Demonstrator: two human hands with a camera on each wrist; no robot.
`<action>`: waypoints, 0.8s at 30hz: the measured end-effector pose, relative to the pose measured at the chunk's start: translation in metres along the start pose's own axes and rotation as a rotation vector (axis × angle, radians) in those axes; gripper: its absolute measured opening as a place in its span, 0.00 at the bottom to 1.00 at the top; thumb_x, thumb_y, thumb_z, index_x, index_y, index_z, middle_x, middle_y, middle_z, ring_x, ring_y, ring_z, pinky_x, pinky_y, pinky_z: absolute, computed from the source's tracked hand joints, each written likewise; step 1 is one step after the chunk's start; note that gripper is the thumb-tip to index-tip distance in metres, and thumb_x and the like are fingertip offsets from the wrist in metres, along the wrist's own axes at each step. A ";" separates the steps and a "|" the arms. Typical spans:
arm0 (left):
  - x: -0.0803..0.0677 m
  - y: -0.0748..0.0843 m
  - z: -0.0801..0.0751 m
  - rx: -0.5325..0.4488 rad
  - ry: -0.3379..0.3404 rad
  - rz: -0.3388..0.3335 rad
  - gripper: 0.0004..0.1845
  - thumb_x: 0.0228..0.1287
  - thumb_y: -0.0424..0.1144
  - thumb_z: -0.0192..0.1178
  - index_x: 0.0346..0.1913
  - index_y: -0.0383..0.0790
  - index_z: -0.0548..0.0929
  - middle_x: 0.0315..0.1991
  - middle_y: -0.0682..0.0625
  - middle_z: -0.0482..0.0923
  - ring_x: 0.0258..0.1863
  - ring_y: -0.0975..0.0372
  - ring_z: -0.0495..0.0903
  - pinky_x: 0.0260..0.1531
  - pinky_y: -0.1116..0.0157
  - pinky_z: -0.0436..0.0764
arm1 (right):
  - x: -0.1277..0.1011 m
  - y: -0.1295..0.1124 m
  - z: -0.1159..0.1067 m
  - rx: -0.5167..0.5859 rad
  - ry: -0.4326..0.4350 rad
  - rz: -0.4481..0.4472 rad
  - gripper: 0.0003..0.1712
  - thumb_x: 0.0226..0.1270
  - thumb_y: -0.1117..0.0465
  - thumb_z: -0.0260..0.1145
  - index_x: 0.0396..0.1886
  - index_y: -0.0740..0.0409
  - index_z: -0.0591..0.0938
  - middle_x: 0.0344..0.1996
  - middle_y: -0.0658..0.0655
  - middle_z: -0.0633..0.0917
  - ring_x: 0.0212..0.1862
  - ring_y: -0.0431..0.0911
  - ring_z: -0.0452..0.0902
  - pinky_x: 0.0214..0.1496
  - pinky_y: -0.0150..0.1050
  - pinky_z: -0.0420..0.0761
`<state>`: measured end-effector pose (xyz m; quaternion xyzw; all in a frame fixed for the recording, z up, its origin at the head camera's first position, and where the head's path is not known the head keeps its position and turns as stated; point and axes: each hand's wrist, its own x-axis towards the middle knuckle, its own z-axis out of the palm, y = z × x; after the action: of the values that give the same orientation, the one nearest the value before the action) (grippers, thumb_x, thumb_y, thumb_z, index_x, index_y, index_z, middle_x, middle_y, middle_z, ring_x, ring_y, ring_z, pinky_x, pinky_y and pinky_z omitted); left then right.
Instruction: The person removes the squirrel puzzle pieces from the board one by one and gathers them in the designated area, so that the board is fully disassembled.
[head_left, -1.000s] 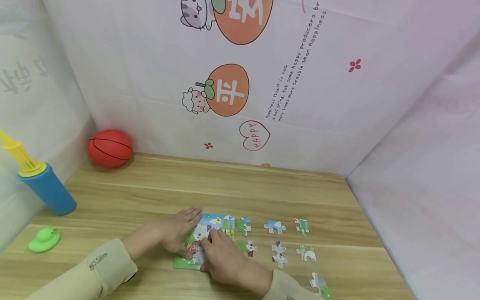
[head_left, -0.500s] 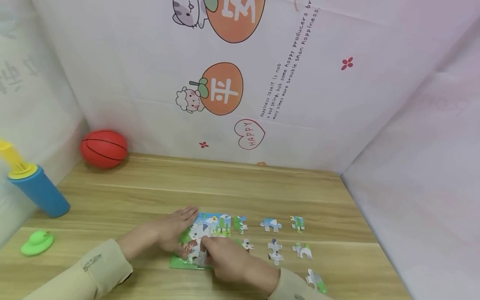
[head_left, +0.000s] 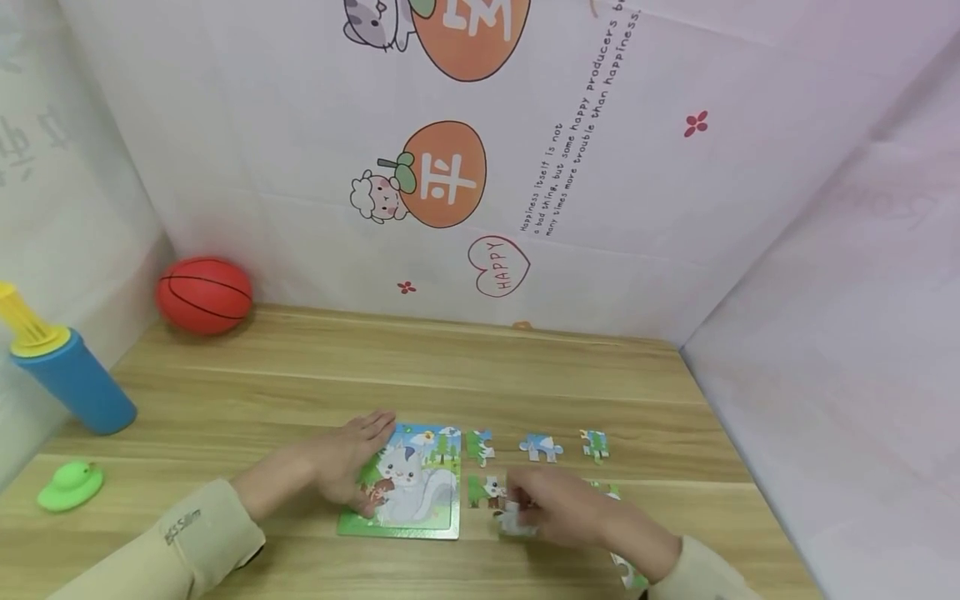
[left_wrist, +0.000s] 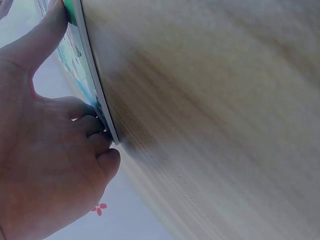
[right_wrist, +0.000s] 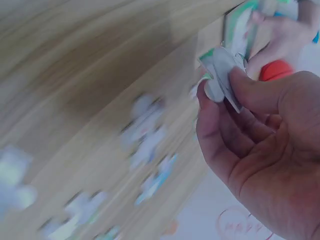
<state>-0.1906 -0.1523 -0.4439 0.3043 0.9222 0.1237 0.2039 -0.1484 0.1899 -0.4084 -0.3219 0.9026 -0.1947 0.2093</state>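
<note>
A partly built cartoon squirrel puzzle lies flat on the wooden table. My left hand rests on its left edge, fingers stretched along the top corner and thumb at the lower corner. The left wrist view shows that hand pressing against the board's rim. To the puzzle's right, my right hand pinches one loose puzzle piece just above the table. In the right wrist view, thumb and forefinger hold the piece grey side out.
Loose pieces lie right of the puzzle. A red ball sits at the back left, with a blue pump and a green toy at the left. Printed sheets wall the back and right.
My right hand left the puzzle and moved right to the loose pieces, where it now pinches one. The squirrel picture is uncovered. The left hand stayed put.
</note>
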 end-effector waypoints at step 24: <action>-0.001 0.002 -0.002 -0.005 -0.012 -0.019 0.68 0.46 0.60 0.79 0.81 0.28 0.52 0.85 0.35 0.44 0.86 0.43 0.46 0.85 0.45 0.52 | -0.039 0.036 0.017 -0.176 -0.101 0.083 0.13 0.59 0.62 0.78 0.30 0.47 0.80 0.27 0.38 0.78 0.27 0.31 0.65 0.28 0.27 0.69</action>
<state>-0.1896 -0.1509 -0.4415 0.2960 0.9235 0.1222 0.2112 -0.1301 0.2377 -0.4301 -0.3108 0.9170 -0.0892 0.2334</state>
